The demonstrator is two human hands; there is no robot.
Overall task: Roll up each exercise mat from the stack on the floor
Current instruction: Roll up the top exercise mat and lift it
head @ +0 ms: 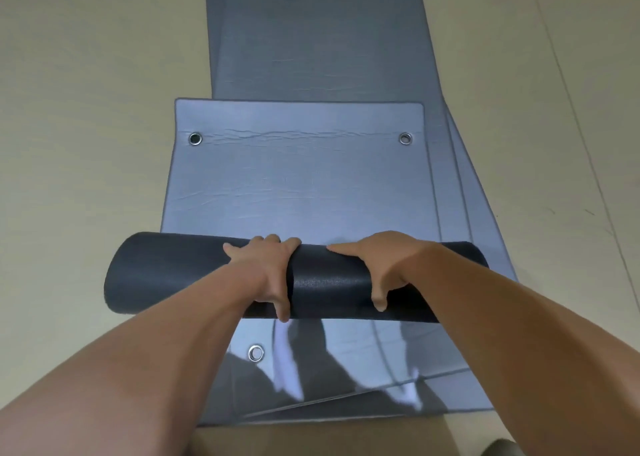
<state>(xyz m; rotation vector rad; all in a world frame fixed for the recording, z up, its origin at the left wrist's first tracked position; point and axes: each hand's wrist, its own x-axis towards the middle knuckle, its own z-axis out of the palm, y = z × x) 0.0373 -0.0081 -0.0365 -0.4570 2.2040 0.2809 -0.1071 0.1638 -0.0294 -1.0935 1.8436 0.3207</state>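
**Both hands on a half-rolled mat**

The pale beige floor (86,109) fills the view on either side. Down its middle lies the stack of grey mats (318,40), long and flat, running away from the person to the top edge of the view, with the lower edges fanned out slightly on the right.

The top mat (301,185) is partly rolled. Its flat stretch lies on the stack and ends in a far edge with rounded corners. Nearer the person sits the roll (173,275), a dark cylinder lying crosswise on the stack, its left end reaching out past the stack's edge (its right end is partly hidden behind the right forearm).

Two bare forearms reach in from the bottom corners. The left hand (266,268) grips the roll near its middle, fingers curved over the far side and thumb pressed down the near face. The right hand (377,265) holds the roll a little to the right, apart from the left. Its forefinger stretches leftward along the top and its thumb lies on the near face.

A left eyelet (195,139) and a right eyelet (405,139), both metal, sit near the top mat's far corners. A third eyelet (256,353) shows on the mat below, just in front of the roll.
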